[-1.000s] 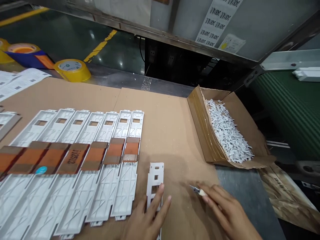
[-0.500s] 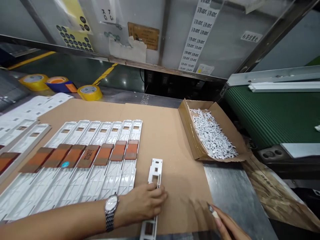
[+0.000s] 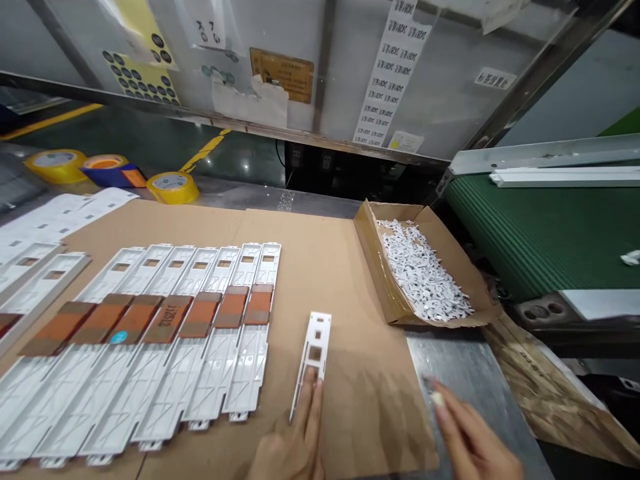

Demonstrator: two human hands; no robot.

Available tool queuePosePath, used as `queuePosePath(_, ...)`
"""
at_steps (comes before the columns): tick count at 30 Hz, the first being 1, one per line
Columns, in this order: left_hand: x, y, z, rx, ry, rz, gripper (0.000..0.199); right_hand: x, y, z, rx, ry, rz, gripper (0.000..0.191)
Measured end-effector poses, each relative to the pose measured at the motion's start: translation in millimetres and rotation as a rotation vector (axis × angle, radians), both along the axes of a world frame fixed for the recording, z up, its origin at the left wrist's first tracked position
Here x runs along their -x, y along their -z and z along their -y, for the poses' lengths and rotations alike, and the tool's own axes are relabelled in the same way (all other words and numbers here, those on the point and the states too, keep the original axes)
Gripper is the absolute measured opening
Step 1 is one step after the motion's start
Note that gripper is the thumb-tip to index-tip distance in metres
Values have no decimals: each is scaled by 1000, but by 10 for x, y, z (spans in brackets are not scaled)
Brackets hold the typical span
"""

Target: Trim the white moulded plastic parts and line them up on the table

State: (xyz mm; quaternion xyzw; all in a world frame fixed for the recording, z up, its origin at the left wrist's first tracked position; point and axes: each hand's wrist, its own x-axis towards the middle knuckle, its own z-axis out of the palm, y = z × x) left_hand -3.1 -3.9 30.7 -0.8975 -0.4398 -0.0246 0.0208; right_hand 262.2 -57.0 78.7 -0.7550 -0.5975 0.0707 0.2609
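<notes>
White plastic panel (image 3: pixel 314 350) is laid on cardboard sheet (image 3: pixel 330 267), tilted slightly. Its lower end is touched by L hand (image 3: pixel 287 450), fingers pressed together, hold unclear. Small blurred tool (image 3: pixel 436 398) is pinched by R hand (image 3: pixel 475 433), right of panel. Row of similar panels (image 3: pixel 215 360) is set just left of panel; cardboard box (image 3: pixel 370 253) w/ white plastic bits (image 3: pixel 420 273) is up-right of it

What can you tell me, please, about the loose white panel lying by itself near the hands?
The white panel is long, narrow and moulded, apparently from plastic, with a notched far end and square openings along its length. It lies on the brown cardboard sheet, slanted and apart from the row of similar panels. The left hand's fingers rest on its near part and hide that end from view.
</notes>
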Motion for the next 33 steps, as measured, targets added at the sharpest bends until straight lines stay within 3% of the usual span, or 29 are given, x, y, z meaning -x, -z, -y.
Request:
queuePosePath(3, -7, 191, 179, -24, -40, -49, 56, 472, 200, -396, 18, -296, 48, 30)
queuePosePath(6, -42, 237, 152, -46, -55, 37, 49, 723, 357, -655, 13, -387, 189, 31)
queuePosePath(12, -56, 243, -70, -24, -73, 278, 25, 865, 430, -894, 54, -413, 389, 33)
queuePosePath(18, -63, 343, -55, -32, -61, 316, 22, 846, 426, -948, 126, -455, 439, 33)
queuePosePath(33, -67, 366, -78, -92, -26, 341, 18, 855, 385, -1040, 183, -483, 442, 34)
